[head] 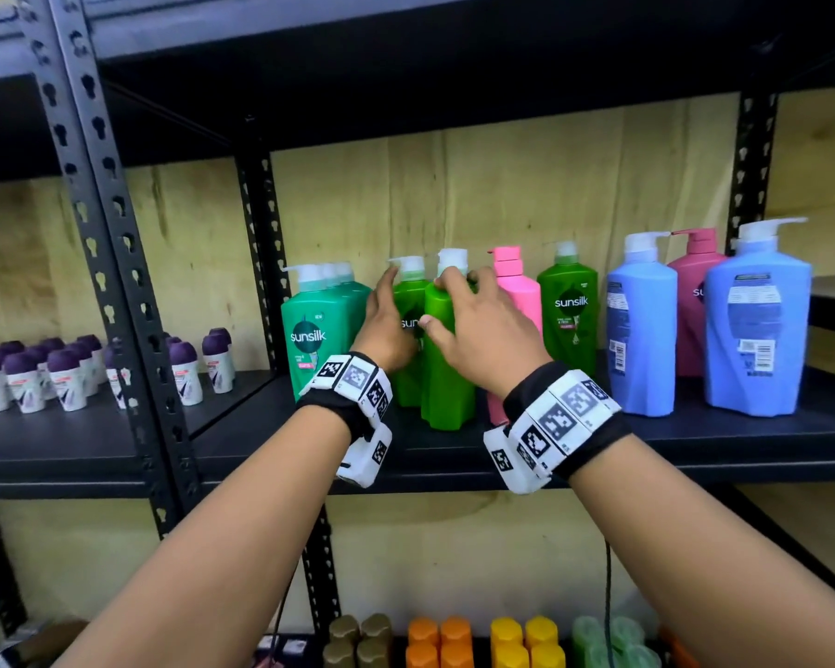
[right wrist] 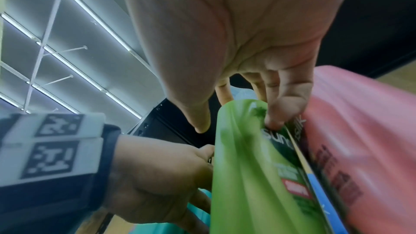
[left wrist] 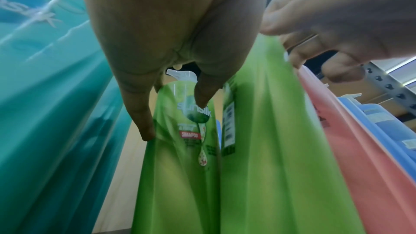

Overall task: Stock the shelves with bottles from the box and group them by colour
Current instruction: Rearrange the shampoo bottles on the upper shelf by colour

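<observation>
Green bottles (head: 447,359), pink bottle (head: 517,301), blue bottles (head: 642,325).

Head view: evenly lit and fairly bright; shelf underside (head: 406,65) dark, frame edges bowed and soft.
Left wrist view: teal bottle (left wrist: 45,95) and green bottle (left wrist: 281,149) smeared by blur (labels barely legible).
Right wrist view: ceiling strip lights (right wrist: 94,19) glare white; palm (right wrist: 225,24) close and soft-focused.
</observation>
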